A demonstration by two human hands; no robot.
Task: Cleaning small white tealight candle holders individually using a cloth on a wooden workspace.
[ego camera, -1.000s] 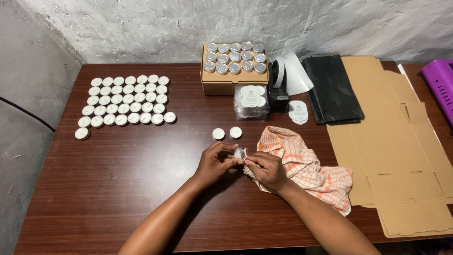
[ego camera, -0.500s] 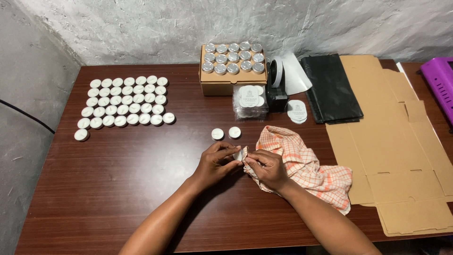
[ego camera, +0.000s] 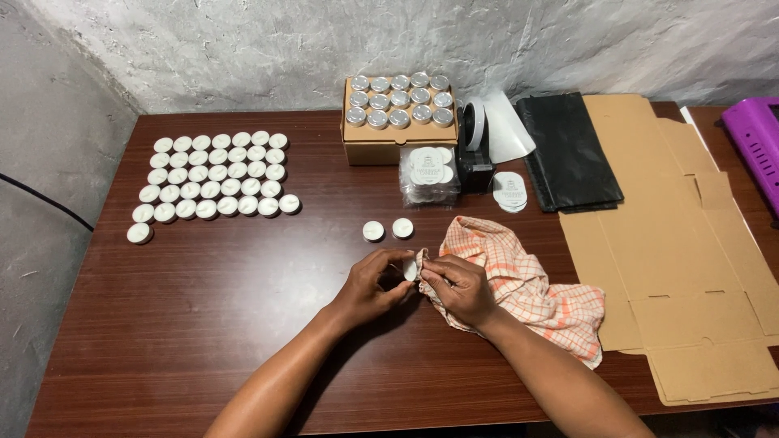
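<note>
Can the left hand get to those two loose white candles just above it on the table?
Probably yes: bare table lies between the left hand and the two candles, though it holds a small white piece now.

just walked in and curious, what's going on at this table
A person holds a small white round container between both hands, the left hand gripping it while the right hand presses an orange checked cloth against it. Two similar white containers sit just beyond the hands. A large grid of white containers fills the table's far left, and a cardboard box of silver-lidded tins stands at the back. Flat cardboard lies to the right.
</note>
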